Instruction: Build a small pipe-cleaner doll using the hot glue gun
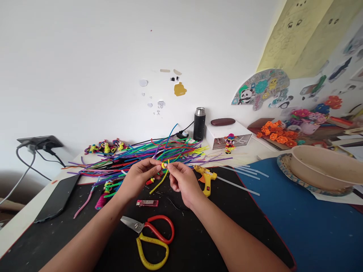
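Note:
Between my two hands is a yellow pipe cleaner (pixel 159 186), curled at its upper end around a small pale bit, with a loose tail hanging down. My left hand (pixel 143 174) pinches the curled end from the left. From the right, my right hand (pixel 181 179) pinches the same piece, fingertips nearly meeting. Just below the hands lies a small red and yellow piece (pixel 150 181). Behind them spreads a heap of coloured pipe cleaners (pixel 136 151). A yellow hot glue gun (pixel 207 179) lies right of my right hand.
Scissors (pixel 153 234) and a pink lighter (pixel 147 203) lie on the black mat (pixel 227 226). A phone (pixel 58 198) and pipe-cleaner figure (pixel 104 195) are left. Glue sticks (pixel 238 185), a black flask (pixel 199 124), a white box (pixel 229 134) and a basin (pixel 323 170) stand behind and right.

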`<state>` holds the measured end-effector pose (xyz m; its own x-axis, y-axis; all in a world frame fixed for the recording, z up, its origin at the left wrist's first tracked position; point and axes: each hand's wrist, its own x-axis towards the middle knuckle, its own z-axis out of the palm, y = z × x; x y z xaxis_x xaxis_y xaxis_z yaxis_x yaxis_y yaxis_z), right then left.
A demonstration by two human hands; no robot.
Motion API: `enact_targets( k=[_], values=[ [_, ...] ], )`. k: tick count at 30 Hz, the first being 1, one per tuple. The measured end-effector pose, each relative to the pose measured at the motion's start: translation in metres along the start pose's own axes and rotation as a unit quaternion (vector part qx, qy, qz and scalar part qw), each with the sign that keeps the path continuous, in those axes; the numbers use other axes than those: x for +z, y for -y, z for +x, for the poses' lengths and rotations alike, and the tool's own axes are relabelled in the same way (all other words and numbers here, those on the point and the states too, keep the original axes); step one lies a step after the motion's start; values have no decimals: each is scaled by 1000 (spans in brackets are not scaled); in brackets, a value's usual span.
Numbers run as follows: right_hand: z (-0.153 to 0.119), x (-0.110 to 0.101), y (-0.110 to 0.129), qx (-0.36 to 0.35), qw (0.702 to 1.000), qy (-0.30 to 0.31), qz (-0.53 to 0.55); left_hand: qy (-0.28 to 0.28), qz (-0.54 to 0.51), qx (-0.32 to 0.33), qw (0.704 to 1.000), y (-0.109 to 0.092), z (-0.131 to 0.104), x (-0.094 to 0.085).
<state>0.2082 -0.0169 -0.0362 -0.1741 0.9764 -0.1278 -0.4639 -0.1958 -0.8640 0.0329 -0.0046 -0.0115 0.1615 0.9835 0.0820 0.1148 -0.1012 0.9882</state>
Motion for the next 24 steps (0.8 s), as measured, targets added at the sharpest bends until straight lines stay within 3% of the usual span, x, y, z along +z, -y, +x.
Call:
enact_targets(
  k=[7, 24],
  values=[
    [-1, 1, 1, -5, 1000, 12, -3, 20, -53, -23, 998, 2, 3, 2],
    [1, 1, -2, -11, 1000, 15, 8, 28, 30, 39, 998, -7, -4, 9]
  ],
)
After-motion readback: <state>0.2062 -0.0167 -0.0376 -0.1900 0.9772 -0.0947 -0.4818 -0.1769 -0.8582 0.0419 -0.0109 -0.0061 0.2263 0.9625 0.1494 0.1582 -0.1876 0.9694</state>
